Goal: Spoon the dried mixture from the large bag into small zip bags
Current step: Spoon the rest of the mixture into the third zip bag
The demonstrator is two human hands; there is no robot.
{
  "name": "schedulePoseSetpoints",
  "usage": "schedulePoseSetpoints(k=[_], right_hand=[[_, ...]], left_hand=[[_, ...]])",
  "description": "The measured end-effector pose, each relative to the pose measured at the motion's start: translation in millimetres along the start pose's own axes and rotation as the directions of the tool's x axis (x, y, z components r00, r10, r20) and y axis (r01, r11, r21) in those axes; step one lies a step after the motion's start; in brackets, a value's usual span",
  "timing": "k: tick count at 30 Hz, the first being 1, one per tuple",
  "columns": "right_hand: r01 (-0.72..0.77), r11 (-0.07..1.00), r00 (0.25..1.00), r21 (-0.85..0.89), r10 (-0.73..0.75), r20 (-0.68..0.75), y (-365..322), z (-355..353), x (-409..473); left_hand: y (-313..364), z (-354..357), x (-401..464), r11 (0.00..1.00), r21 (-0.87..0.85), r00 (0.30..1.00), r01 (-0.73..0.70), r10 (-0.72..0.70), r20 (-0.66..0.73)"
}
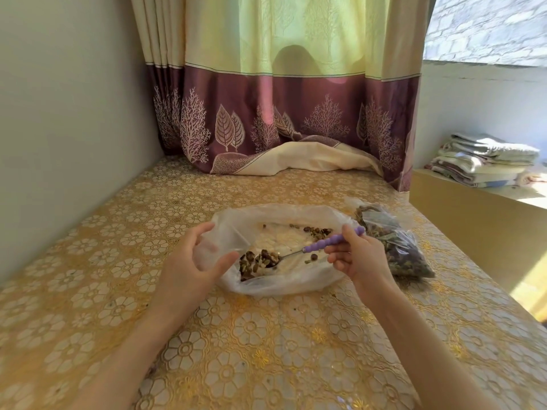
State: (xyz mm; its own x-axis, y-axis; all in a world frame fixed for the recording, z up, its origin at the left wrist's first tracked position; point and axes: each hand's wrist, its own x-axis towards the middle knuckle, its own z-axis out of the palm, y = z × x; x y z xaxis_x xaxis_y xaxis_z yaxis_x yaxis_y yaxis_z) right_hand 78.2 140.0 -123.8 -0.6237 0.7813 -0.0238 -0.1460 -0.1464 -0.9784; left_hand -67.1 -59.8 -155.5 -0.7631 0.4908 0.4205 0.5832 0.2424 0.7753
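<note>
the large bag lies open and nearly flat on the counter, between the two hands and just ahead of them. the left hand grips the bag's near left edge, its fingers curled over the thin plastic, thumb reaching toward the opening. the right hand pinches the purple ribbed handle of a spoon, whose metal bowl points toward the left hand and sits loaded among a small heap of dried mixture inside the bag, close to the left thumb. a few more pieces are scattered at the bag's far side, beyond the right hand. a small zip bag, already full of the dark mixture, lies on the counter just outside the right hand. behind everything hangs a curtain.
</note>
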Motion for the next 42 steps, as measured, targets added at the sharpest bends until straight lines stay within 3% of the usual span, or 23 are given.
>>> schedulePoseSetpoints(k=[8,15,24,29,31,34,39,42], right_hand=[[0.192,0.979,0.979,0.064,-0.186,-0.082,-28,3,9],[0.326,0.945,0.943,0.032,-0.327,0.066,-41,35,-7],[0.619,0.785,0.732,-0.019,-0.567,0.378,-49,73,-28],[0.67,0.743,0.673,0.001,-0.607,0.423,-49,73,-28],[0.655,0.755,0.689,0.032,-0.614,0.386,-49,70,-27],[0.59,0.805,0.771,0.072,-0.587,0.247,-49,64,-24],[0.433,0.884,0.895,0.174,-0.445,0.033,-40,47,-8],[0.427,0.903,0.904,0.048,-0.426,-0.029,-28,36,3]], left_hand=[[-4,-1,0,0.999,0.03,0.998,-0.021,0.019,0.06],[-5,-1,1,0.998,-0.054,0.998,0.041,-0.038,0.058],[6,-6,3,0.932,-0.357,0.998,0.058,-0.06,0.006],[7,-9,2,0.904,-0.423,0.996,0.067,-0.086,-0.026],[5,-10,3,0.899,-0.433,0.997,0.065,-0.08,-0.017],[2,-12,4,0.899,-0.432,0.995,0.066,-0.092,-0.04],[2,-12,3,0.891,-0.451,0.994,0.053,-0.09,-0.06],[2,-13,4,0.897,-0.439,0.99,0.062,-0.11,-0.086]])
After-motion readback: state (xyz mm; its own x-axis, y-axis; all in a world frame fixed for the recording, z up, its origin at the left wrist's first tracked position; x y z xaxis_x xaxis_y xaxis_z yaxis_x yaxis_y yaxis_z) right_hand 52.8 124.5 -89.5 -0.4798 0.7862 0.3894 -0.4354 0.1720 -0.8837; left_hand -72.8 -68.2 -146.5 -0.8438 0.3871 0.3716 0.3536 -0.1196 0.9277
